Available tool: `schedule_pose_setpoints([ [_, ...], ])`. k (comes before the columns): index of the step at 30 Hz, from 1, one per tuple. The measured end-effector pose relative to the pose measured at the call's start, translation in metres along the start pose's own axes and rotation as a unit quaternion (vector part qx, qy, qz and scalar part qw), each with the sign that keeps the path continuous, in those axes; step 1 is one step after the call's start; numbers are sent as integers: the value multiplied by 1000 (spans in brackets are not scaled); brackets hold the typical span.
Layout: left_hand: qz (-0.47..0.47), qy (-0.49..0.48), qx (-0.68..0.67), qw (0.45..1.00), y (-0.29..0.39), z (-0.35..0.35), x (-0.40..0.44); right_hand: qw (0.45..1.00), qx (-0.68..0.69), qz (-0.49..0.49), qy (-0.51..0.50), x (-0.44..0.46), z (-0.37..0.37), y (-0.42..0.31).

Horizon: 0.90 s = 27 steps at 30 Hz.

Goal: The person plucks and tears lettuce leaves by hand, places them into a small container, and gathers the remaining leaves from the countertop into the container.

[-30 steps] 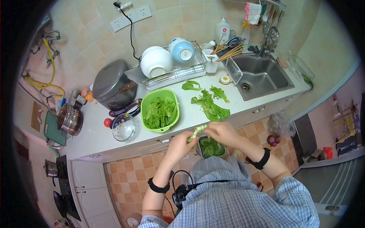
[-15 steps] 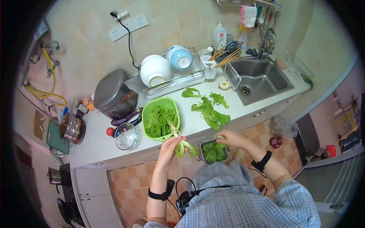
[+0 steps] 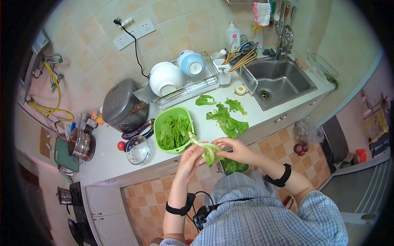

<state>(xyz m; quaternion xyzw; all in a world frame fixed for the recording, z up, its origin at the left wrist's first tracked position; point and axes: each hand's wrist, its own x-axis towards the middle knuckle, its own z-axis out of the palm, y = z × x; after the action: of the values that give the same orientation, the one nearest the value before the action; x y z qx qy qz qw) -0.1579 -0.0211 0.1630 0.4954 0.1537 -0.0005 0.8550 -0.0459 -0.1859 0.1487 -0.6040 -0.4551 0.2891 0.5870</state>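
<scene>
A leafy green stalk [image 3: 208, 152] with a pale stem end is held above the counter's front edge. My left hand [image 3: 189, 160] is closed around it near the stem. My right hand [image 3: 237, 150] pinches its leaves from the right. Just behind my left hand, a green basket [image 3: 157, 142] holds torn green leaves. Loose leaves [image 3: 228, 123] lie on the white counter. Below my right hand, a bin [image 3: 234, 165] with leaves in it is partly hidden by my forearm.
A glass bowl [image 3: 138, 151], eggplants [image 3: 135, 132] and a rice cooker [image 3: 123, 104] stand left of the basket. Behind it is a dish rack [image 3: 193, 87] with bowls. The sink [image 3: 283, 82] is at the right, onions [image 3: 300, 149] on the floor.
My right hand has moved from over the bin up and left to the stalk and closed on its leaves. My left hand still holds the stalk, now slightly farther right.
</scene>
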Motion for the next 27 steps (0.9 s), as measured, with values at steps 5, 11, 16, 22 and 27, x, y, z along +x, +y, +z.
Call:
schedule_pose_setpoints([
  [5, 14, -3, 49, 999, 2, 1, -7, 996, 66, 64, -20, -3, -2, 0],
  [11, 10, 12, 79, 997, 2, 2, -8, 969, 198, 134, -55, -10, -8, 6],
  [16, 9, 21, 90, 996, 2, 6, -10, 963, 215, 150, -60, -11, -9, 6],
  [22, 12, 46, 112, 993, 1, 3, -10, 966, 210, 147, -39, -13, -8, 8],
  [27, 20, 68, 128, 989, 0, 3, -12, 979, 146, 140, 34, -16, -15, 12],
])
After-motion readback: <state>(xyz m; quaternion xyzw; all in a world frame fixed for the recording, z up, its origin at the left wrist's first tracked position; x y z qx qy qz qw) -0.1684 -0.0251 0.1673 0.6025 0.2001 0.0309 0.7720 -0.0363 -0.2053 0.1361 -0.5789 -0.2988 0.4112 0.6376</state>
